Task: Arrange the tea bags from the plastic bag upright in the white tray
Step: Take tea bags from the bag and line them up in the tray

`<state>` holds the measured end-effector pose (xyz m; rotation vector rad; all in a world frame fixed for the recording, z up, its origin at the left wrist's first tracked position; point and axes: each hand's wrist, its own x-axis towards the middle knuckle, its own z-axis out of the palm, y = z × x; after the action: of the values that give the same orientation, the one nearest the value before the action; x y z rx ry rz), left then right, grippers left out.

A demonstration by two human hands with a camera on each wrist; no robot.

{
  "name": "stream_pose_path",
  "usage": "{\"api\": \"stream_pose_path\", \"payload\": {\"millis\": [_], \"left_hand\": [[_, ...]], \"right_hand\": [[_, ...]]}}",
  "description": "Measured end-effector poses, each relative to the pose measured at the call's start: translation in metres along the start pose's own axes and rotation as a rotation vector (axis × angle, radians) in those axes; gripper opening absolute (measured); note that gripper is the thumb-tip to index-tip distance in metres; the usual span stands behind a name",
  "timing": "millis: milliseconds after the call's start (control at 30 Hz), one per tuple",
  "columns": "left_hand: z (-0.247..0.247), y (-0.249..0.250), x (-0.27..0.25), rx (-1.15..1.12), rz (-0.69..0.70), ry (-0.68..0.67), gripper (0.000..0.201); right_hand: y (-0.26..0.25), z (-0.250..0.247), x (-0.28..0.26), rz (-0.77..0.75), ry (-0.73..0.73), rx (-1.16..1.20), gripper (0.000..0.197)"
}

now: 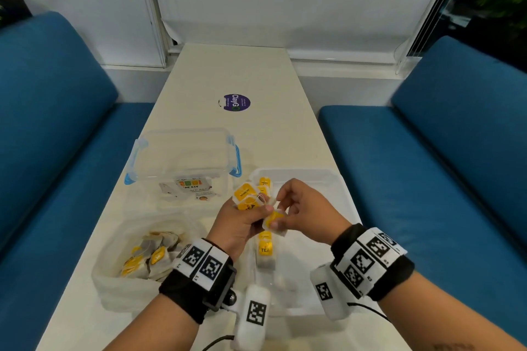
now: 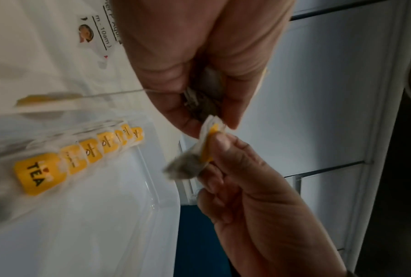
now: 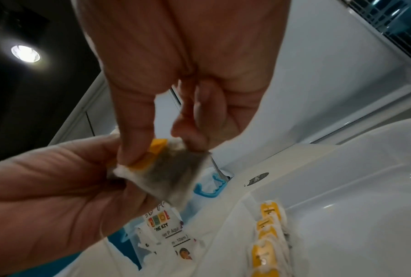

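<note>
My left hand point(image 1: 256, 211) grips a bunch of tea bags point(image 1: 245, 196) with yellow tags, held above the white tray point(image 1: 336, 188). My right hand point(image 1: 278, 212) pinches a single tea bag point(image 1: 274, 219) between thumb and fingers, right beside the left fingertips. The right wrist view shows this tea bag point(image 3: 171, 176) with its yellow tag under my thumb point(image 3: 131, 150). A row of upright tea bags point(image 1: 265, 249) stands along the tray's left side, and also shows as a row of tea bags point(image 2: 81, 155) in the left wrist view. The plastic bag point(image 1: 137, 259) lies at the left with several tea bags inside.
A clear lidded container point(image 1: 182, 157) with blue clips stands behind the plastic bag, with printed paper inside. A purple round sticker point(image 1: 236, 102) marks the far tabletop. Blue benches point(image 1: 442, 179) flank the narrow white table on both sides.
</note>
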<state>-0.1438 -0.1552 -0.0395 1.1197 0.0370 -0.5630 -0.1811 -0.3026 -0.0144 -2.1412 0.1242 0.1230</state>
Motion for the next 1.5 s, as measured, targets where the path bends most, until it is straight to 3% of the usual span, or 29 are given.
{"api": "stream_pose_path", "payload": {"millis": [133, 367, 500, 667, 767, 933, 1100, 1267, 1500], "left_hand": [[-0.002, -0.001, 0.004, -0.171, -0.006, 0.053, 0.014], [-0.007, -0.010, 0.002, -0.199, -0.058, 0.045, 0.015], [-0.003, -0.011, 0.000, -0.191, -0.079, 0.037, 0.014], [-0.015, -0.010, 0.005, -0.192, -0.080, 0.163, 0.015], [-0.020, -0.008, 0.007, -0.212, -0.093, 0.186, 0.013], [-0.020, -0.006, 0.005, -0.236, -0.104, 0.192, 0.012], [-0.026, -0.007, 0.004, -0.244, -0.106, 0.214, 0.012], [-0.033, -0.007, 0.003, -0.252, -0.102, 0.219, 0.014], [-0.035, -0.009, 0.000, -0.259, -0.117, 0.202, 0.012]], "right_hand": [[-0.003, 0.001, 0.000, 0.072, -0.070, 0.110, 0.041], [-0.005, -0.003, -0.003, 0.106, 0.031, 0.396, 0.015], [-0.008, -0.002, -0.002, 0.101, 0.074, 0.231, 0.020], [-0.005, -0.011, 0.001, 0.071, 0.136, -0.046, 0.017], [-0.001, -0.017, 0.006, 0.155, 0.058, -0.157, 0.021], [0.002, -0.020, 0.011, 0.367, -0.032, -0.142, 0.018], [0.005, 0.003, 0.013, 0.433, -0.315, -0.347, 0.020], [0.018, 0.029, 0.019, 0.494, -0.553, -0.365, 0.018], [0.025, 0.051, 0.032, 0.583, -0.624, -0.373, 0.020]]}}
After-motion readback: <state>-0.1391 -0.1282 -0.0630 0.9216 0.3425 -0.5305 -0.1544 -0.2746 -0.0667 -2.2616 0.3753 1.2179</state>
